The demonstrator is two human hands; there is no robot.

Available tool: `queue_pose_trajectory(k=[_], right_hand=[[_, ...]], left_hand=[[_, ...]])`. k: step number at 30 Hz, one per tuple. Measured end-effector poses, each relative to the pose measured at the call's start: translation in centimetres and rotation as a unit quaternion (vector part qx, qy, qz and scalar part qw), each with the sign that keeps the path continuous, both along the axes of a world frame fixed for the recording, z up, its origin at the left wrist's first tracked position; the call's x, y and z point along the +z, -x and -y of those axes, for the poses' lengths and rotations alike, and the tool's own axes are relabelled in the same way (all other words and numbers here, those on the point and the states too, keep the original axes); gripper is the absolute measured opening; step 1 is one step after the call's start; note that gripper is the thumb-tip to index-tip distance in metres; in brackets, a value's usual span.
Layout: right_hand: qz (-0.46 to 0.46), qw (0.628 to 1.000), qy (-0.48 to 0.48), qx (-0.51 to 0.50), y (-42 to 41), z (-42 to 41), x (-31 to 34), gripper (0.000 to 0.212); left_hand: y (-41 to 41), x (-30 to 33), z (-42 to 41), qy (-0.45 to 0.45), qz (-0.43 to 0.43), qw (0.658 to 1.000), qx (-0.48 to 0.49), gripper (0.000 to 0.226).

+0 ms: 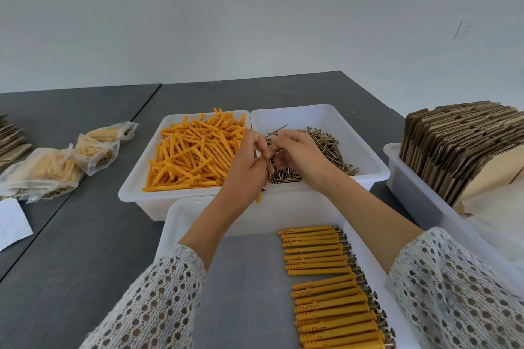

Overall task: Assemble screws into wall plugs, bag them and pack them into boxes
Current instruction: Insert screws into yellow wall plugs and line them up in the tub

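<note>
A: Which step is it?
B: Assembly, I think. The left hand (249, 170) grips an orange plug (258, 198); right of it, the right hand (295, 154) pinches a screw (276, 131) over the screw bin (368, 156).
A: Next?
B: Line up the tip with the plug. Grey worktop (85, 229), white wall (255, 8).

Print on the bags (97, 156) and paper sheet (12, 222) is illegible.

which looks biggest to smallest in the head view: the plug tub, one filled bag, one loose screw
1. plug tub
2. filled bag, though both lie at a similar distance
3. loose screw, by far the smallest
</note>
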State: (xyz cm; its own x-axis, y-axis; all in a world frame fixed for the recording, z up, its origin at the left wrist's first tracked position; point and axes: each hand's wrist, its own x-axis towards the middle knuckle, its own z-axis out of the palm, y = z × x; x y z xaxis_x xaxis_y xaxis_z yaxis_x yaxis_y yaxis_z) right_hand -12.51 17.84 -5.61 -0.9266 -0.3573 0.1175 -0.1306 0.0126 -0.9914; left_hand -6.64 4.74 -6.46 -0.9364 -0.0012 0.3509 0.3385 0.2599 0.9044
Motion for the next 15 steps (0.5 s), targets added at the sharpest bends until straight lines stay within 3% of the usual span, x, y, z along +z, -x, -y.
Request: queue_pose_trajectory(k=[3, 8, 15], right_hand=[[0.031, 0.999, 0.008, 0.009, 0.1, -0.3, 0.1, 0.032], [0.032, 0.992, -0.033, 0.116, 0.3, -0.6, -0.2, 0.018], [0.05, 0.988, -0.014, 0.148, 0.7, -1.1, -0.4, 0.027]], left_hand=[[0.2, 0.0, 0.3, -0.016, 0.009, 1.0, 0.004, 0.035], [0.0, 0.1, 0.2, -0.034, 0.018, 0.999, -0.022, 0.036], [-0.2, 0.1, -0.2, -0.013, 0.007, 1.0, -0.011, 0.032]])
